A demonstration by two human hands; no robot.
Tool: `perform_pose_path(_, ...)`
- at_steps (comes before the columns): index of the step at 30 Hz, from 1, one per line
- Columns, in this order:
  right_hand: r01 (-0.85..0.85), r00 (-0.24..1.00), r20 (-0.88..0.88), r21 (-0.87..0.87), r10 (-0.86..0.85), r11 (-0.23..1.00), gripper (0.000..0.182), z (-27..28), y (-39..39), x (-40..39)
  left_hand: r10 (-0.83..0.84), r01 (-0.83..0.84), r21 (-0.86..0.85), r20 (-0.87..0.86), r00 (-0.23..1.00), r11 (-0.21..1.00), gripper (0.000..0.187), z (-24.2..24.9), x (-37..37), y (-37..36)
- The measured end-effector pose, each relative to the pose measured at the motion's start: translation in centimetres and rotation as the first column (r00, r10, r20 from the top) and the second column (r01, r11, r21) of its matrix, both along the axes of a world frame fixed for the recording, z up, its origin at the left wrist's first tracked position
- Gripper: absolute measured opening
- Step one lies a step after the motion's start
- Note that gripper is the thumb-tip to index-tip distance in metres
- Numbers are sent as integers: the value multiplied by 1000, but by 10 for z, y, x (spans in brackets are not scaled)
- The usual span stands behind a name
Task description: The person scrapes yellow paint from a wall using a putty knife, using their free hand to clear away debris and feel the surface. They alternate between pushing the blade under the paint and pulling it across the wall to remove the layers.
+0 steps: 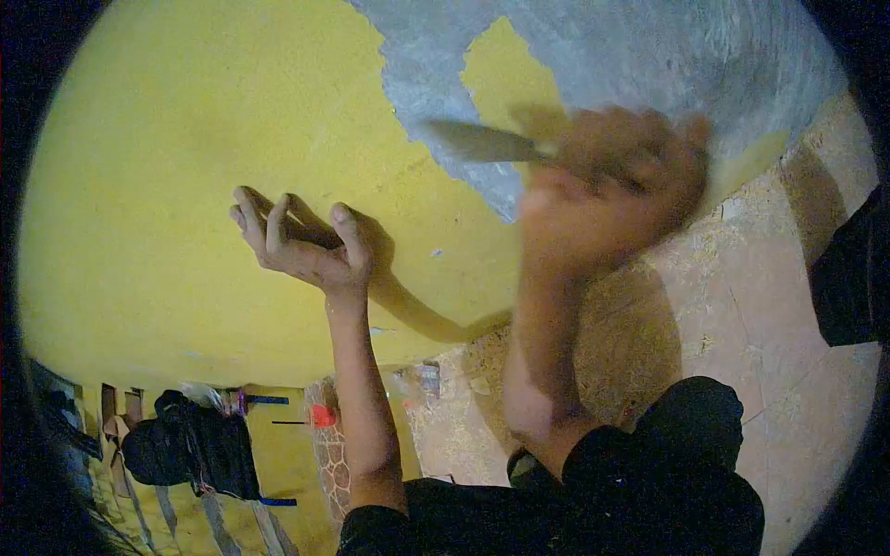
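My right hand (616, 176), smeared by motion, is wrapped round the handle of a scraper (482, 142). Its flat grey blade points left across the edge between yellow paint (232, 111) and bare grey wall (649, 46). A yellow patch (505, 69) is surrounded by the grey on much of its outline. My left hand (311, 246) holds nothing; its bent fingers are apart, close to the yellow wall, and cast a shadow on it.
Small flakes lie on the dusty, speckled floor (742, 278) along the wall's foot. At lower left are a black bag-like bundle (190, 445) and a red object (323, 415). A dark object (848, 269) stands at the right edge.
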State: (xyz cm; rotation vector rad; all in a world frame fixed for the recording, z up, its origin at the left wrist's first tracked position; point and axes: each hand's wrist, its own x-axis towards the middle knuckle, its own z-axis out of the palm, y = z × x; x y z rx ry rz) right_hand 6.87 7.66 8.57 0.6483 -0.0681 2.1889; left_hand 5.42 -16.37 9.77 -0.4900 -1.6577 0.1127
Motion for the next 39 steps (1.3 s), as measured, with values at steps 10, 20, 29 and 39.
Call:
perform_pose_path(10, -41, 994, 105, -3, 41, 999, 40, 0, -8, -9, -74, 74, 9, -8, 997, 997, 45, -1, -4, 1)
perform_pose_path(20, -183, 981, -114, -295, 156, 938, 25, -14, -11, -5, -29, 29, 11, 10, 1000, 1000, 44, 3, 0, 4)
perform_pose_path(29, -100, 963, -237, 144, 132, 985, 17, -32, -4, -24, 17, -16, -16, 65, 998, 1000, 48, -1, 8, 2)
perform_pose_path(39, -153, 975, 167, 10, 149, 988, 39, -18, -4, -6, -15, 16, -21, 52, 999, 1000, 50, -1, 2, 3)
